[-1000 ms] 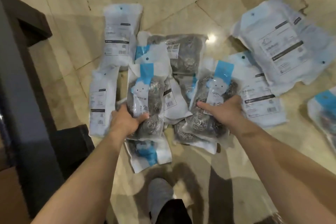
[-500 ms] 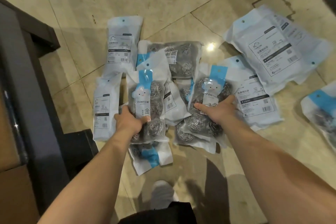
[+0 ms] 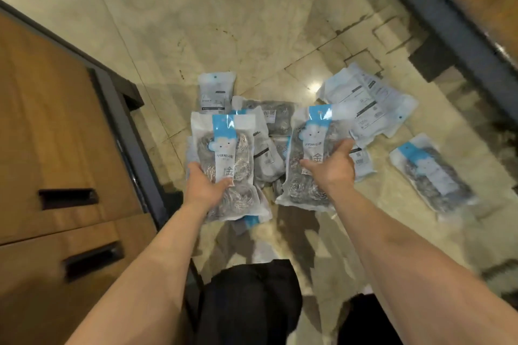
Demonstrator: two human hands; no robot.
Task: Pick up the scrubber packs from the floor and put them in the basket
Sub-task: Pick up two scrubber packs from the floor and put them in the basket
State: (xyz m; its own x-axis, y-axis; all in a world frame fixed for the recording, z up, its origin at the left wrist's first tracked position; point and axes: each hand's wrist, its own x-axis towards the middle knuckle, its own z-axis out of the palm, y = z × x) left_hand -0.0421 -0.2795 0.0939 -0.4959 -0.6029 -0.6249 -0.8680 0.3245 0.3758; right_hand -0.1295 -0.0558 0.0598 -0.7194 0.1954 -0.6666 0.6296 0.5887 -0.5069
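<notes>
The left hand grips one scrubber pack and the right hand grips a second pack, fingers curled round each, both held above the floor where other packs lie. It seems the carrying step; next, the basket, not visible, must be found.
</notes>
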